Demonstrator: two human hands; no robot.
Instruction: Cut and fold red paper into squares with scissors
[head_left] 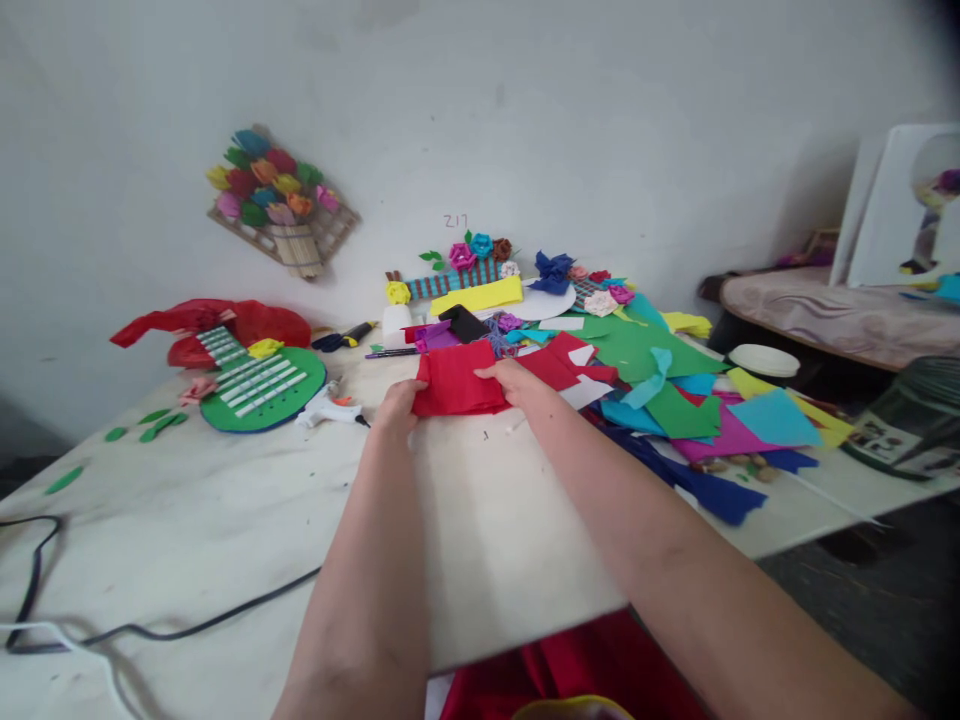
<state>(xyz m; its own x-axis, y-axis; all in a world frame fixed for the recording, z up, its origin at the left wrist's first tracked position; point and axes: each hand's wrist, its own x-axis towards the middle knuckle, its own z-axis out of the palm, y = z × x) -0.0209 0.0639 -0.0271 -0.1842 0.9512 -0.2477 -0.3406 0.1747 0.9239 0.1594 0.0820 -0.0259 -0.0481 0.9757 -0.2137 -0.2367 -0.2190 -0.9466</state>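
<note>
A folded piece of red crepe paper (459, 382) is stretched flat between my two hands at the middle of the table. My left hand (400, 403) grips its left edge, thumb on top. At the right edge, my right hand (511, 380) pinches it, thumb above and fingers hidden underneath. More red paper (553, 362) lies just right of that hand, with white scraps by it. A white glue gun (330, 410) rests left of my left hand. Behind the held paper are a black phone-like object (463, 324) and a purple piece (435, 336).
A green paper guitar (262, 390) lies at left, beside red plastic (240, 325) and green leaf cutouts (154, 425). Coloured paper (724, 425) is heaped at right, near a glass jar (911, 420). A black cable (217, 612) crosses the front left. Pliers (345, 337) lie near the wall.
</note>
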